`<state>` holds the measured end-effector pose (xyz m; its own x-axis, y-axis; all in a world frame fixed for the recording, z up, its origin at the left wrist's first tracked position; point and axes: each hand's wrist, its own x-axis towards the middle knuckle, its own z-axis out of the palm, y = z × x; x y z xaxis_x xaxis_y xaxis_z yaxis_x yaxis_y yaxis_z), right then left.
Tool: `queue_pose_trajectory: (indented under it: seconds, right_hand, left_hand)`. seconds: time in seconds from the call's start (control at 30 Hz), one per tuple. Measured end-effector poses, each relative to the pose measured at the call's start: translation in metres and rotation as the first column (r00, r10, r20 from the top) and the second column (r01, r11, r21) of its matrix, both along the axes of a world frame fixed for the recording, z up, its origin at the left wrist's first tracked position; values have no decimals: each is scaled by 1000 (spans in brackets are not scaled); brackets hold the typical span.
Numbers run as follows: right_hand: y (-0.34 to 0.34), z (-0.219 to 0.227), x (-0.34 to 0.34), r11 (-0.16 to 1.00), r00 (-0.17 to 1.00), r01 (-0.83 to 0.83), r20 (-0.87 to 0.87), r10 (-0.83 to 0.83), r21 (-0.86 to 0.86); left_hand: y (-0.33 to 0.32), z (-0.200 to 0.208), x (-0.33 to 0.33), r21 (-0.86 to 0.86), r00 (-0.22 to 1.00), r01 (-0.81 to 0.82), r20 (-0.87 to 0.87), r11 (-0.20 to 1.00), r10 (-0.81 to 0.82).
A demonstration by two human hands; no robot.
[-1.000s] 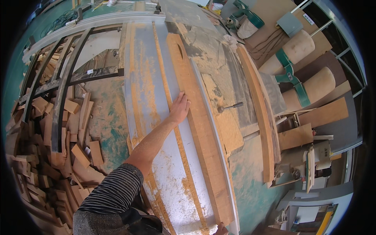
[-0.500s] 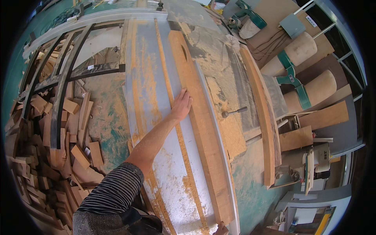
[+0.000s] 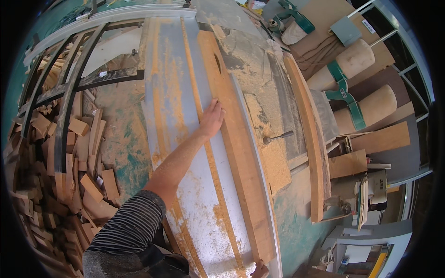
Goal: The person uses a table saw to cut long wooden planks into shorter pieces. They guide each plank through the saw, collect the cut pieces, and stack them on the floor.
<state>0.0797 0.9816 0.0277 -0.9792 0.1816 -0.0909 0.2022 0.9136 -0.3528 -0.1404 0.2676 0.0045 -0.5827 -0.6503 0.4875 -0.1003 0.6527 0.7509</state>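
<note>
A long, thick wooden plank (image 3: 238,171) lies lengthwise along the pale, sawdust-strewn machine table (image 3: 194,194). An oval hollow shows near its far end. My left hand (image 3: 213,119) is at the plank's left edge, around mid-length, its fingers bent against the wood. At the near end, my right hand (image 3: 261,270) grips the plank's corner; most of that hand is cut off by the lower rim. Along the plank's right side runs a narrow pale metal edge (image 3: 255,148).
Sawdust covers the machine bed (image 3: 266,116), where a small lever (image 3: 278,137) sticks out. Another long timber (image 3: 306,139) stands to the right. Wood offcuts (image 3: 88,185) pile up at left below a black metal frame (image 3: 69,102). Dust-collector bags (image 3: 366,109) are at far right.
The whole view has shifted slightly up and to the left. Both hands keep their places on the plank, with no clear movement of the plank on the table.
</note>
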Motion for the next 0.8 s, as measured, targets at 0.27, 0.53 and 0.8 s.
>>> queue_pose_trajectory:
  seconds: [0.27, 0.53, 0.8]
  right_hand:
    - [-23, 1, -9, 1000, 1000, 12, -13, -12, -4]
    - [-39, -6, -16, 996, 994, -81, -74, 82, 28]
    - [-75, 9, -25, 992, 993, -100, -62, 96, -77]
  left_hand:
    - [-24, -1, -8, -9, 1000, -4, -13, 1000, 4]
    - [-46, 0, -17, -6, 1000, -5, -10, 1000, 5]
    - [-68, -2, -26, -30, 999, -32, -17, 999, 31]
